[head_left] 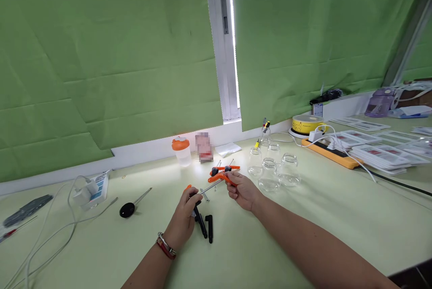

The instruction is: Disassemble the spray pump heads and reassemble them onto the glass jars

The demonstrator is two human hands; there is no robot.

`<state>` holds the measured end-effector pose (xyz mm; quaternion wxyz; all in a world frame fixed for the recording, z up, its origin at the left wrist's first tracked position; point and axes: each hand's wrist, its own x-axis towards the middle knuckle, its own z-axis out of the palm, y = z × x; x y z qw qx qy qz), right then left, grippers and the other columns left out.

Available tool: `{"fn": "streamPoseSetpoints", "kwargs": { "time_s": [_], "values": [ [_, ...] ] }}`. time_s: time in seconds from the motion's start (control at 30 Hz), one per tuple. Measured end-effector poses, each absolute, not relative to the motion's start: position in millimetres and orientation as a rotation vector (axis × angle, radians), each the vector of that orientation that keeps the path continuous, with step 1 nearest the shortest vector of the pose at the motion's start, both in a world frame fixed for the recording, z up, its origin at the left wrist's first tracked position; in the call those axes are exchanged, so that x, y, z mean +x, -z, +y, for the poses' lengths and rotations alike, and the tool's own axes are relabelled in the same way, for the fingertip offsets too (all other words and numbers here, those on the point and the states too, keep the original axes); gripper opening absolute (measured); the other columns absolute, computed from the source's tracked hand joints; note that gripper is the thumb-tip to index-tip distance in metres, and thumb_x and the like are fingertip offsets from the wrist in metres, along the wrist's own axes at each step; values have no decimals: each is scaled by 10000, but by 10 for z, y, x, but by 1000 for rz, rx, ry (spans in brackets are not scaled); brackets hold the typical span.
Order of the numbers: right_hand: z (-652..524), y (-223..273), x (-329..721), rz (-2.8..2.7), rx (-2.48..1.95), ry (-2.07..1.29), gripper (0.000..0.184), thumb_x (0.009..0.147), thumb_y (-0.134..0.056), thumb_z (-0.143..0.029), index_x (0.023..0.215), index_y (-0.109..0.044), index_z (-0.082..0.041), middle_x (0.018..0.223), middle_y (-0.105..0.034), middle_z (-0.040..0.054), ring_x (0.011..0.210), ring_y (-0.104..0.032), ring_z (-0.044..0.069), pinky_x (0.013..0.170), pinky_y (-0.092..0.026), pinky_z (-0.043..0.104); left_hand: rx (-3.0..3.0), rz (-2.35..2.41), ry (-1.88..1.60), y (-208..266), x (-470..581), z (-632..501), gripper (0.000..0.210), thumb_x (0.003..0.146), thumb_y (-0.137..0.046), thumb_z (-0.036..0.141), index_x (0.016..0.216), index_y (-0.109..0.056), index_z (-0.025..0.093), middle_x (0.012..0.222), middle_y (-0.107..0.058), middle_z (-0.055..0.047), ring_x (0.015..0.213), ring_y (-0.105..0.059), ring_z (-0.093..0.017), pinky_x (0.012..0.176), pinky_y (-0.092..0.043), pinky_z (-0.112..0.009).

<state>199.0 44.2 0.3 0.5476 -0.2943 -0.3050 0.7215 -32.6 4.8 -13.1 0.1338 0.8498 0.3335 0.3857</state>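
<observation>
Head camera: just below the middle of the picture, the left hand (183, 215) grips a black piece (201, 223) and the right hand (245, 191) pinches an orange handle (218, 177). One shiny rod (211, 186) runs between them. Clear jars (269, 179) stand to the right.

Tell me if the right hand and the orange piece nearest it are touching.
Touching. The head view shows the right hand with its thumb and fingers closed on one end of the orange piece.
</observation>
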Motion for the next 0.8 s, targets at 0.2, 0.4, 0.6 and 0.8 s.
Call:
{"fn": "streamPoseSetpoints", "kwargs": {
  "time_s": [0.2,0.4,0.6,0.8],
  "values": [
    [349,20,1908,-913,-705,-1933,261,679,-712,-304,835,-539,-186,539,-477,-66,400,-292,30,414,-146,185,2425,957,-1087,89,-284,3,728,572,-346,-80,1193,-519,259,1258,-403,-85,1199,-395,-233,966,-409,-403],
    [259,-36,1905,-1084,-682,-1993,382,697,-682,-281,1059,-587,-201,620,-567,-28,417,-407,40,408,-141,188,2405,927,-1068,89,-266,-3,694,617,-385,-56,1209,-537,274,1322,-386,-101,1171,-437,-241,931,-435,-410],
    [224,-15,1894,-1256,-505,-2013,431,691,-646,-241,1112,-620,-153,855,-673,77,553,-593,128,426,-305,220,2503,992,-1047,82,-262,11,645,650,-387,-52,1174,-587,267,1365,-416,-89,1174,-460,-234,976,-400,-452],
    [188,-14,1826,-1193,-582,-1810,314,736,-708,-362,925,-702,-112,655,-638,36,568,-580,126,516,-386,245,2635,988,-983,72,-247,-26,663,710,-364,-53,1247,-526,302,1432,-302,-84,1175,-446,-234,951,-431,-462]
  ]
}}
